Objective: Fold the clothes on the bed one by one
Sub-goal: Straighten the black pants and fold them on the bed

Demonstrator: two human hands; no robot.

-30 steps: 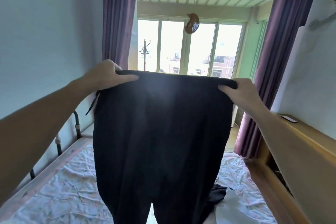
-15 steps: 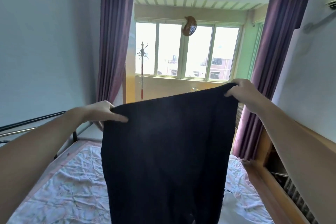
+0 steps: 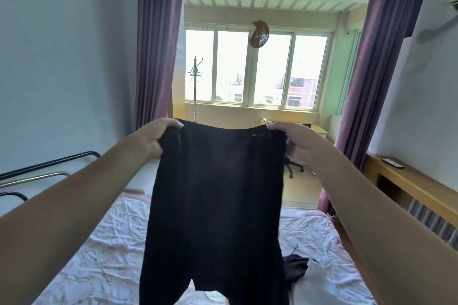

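While the bed (image 3: pixel 104 252) with its pale crumpled sheet fills the lower half of the view, black trousers (image 3: pixel 218 205) hang above it at centre, waistband up, legs dropping toward 6 o'clock. Each top corner is gripped: the left hand (image 3: pixel 155 137) at 10 o'clock, the right hand (image 3: pixel 295 140) at 2 o'clock, held apart. More clothes, a dark garment (image 3: pixel 296 267) and a white garment (image 3: pixel 319 285), lie touching on the sheet at 5 o'clock.

My bed (image 3: pixel 104 250) is wearing its crumpled floral sheet, with a dark garment (image 3: pixel 296 267) and a white one (image 3: pixel 319 285) lying on the right side.
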